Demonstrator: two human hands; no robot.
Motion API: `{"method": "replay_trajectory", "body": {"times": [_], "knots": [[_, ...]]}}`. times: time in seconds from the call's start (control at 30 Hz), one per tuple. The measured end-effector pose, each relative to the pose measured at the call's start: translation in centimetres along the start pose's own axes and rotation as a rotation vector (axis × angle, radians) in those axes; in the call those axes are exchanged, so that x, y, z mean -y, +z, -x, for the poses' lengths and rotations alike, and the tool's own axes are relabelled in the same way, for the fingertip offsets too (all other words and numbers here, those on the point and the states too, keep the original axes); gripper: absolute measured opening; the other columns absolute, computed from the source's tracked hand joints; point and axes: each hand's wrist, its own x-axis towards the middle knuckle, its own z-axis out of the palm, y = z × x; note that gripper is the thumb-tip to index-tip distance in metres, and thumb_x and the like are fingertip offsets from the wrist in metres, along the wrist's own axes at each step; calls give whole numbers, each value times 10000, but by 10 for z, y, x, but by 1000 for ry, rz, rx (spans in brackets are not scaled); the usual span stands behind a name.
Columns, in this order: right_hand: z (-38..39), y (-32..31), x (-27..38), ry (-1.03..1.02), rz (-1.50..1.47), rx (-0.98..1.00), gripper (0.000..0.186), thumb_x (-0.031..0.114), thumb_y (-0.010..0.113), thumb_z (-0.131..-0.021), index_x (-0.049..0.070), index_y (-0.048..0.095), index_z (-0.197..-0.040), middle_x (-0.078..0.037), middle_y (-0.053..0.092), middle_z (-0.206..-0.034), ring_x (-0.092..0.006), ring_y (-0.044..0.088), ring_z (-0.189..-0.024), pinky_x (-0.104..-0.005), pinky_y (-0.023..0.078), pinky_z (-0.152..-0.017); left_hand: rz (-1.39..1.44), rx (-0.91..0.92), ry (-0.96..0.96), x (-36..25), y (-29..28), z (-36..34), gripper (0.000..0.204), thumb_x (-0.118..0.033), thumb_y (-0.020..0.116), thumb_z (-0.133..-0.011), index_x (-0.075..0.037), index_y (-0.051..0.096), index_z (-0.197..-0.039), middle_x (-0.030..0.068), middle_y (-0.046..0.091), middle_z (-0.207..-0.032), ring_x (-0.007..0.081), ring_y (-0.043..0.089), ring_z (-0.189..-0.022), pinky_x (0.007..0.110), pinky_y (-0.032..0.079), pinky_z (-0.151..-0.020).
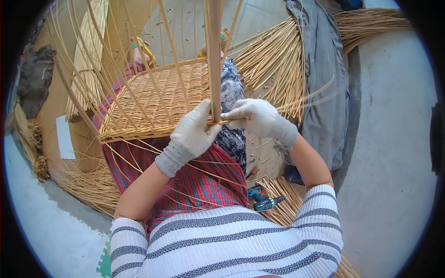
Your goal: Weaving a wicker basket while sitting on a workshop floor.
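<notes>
A rectangular woven wicker basket base [157,95] rests on my lap, with thin upright stakes rising around it. At its near right corner stands a thick wooden post [213,51]. My left hand [192,132], in a white knit glove, is closed on the basket's edge beside the foot of that post. Just right of the post, my gloved right hand [257,116] pinches a wicker strand [225,116]. Its loose ends trail out to the right, blurred. The fingertips of both hands nearly meet at the corner, and the weave under them is hidden.
Bundles of wicker rods lie at the right [273,65], far right [371,23] and left [88,60]. A blue cordless drill [266,201] sits on the floor near my right elbow, beside more rods [285,194]. Grey cloth [320,92] hangs at the right.
</notes>
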Motion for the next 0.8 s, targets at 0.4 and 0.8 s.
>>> {"method": "replay_trajectory", "body": {"times": [0.4, 0.8], "knots": [[-73, 9, -38, -183, 163, -532, 999, 257, 924, -489, 98, 520, -1389, -150, 540, -1365, -356, 477, -1304, -437, 405, -1088, 350, -149, 29, 7, 8, -2, 341, -16, 693, -816, -14, 534, -1118, 163, 639, -966, 315, 667, -875, 372, 532, -775], [-60, 27, 17, -332, 219, -329, 499, 170, 838, -620, 111, 677, -1089, -147, 655, -1020, -379, 618, -1001, -455, 483, -879, 340, -82, 95, -38, -118, 162, 285, -151, 760, -855, -52, 572, -1046, 10, 621, -868, 65, 610, -717, 221, 507, -626]]}}
